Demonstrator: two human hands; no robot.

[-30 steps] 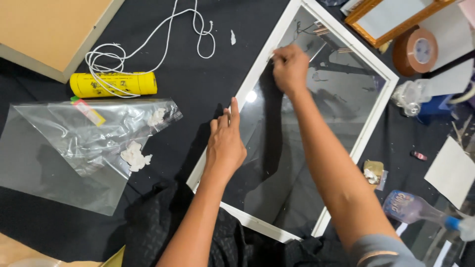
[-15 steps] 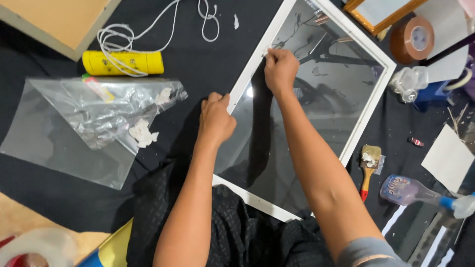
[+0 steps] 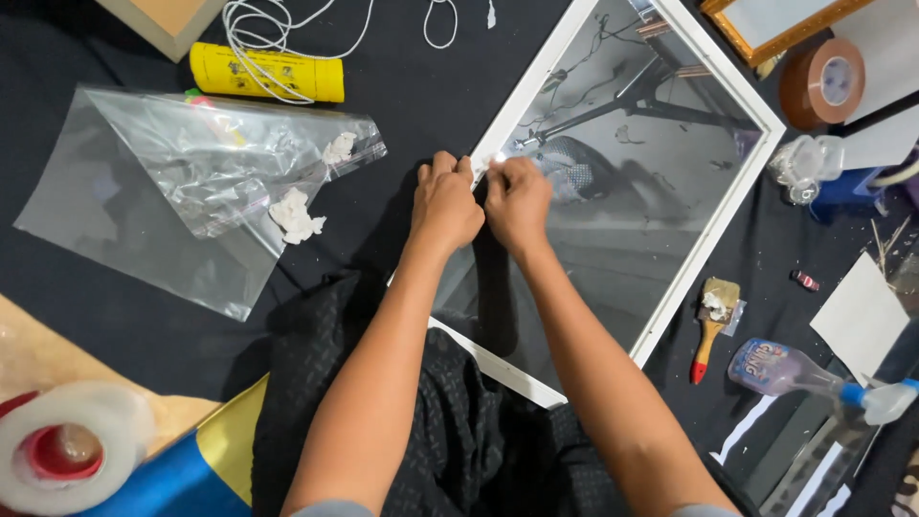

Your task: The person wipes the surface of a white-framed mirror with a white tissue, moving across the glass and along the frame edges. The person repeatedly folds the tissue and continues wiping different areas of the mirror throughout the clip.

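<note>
While both hands meet on the near long edge of the white picture frame (image 3: 713, 230), the left hand (image 3: 445, 203) curls its fingers over the rail and the right hand (image 3: 518, 199) pinches at the same spot, fingertips bunched on something too small to make out. That pairing reads as one hand steadying the rail so the other can work finely at the edge. The frame lies flat and slanted on a black cloth (image 3: 402, 86), its glass mirroring overhead fittings.

Left of the frame lies a clear plastic bag (image 3: 172, 191) with crumpled white scraps, and beyond that a yellow tube (image 3: 266, 73) tangled in white cord (image 3: 287, 24). Right of the frame sit a small brush (image 3: 710, 321), a spray bottle (image 3: 799, 373) and a roll of brown tape (image 3: 821, 81). A white tape roll (image 3: 67, 445) rests at the near left, well away from the frame. The work is done on the floor, seated.
</note>
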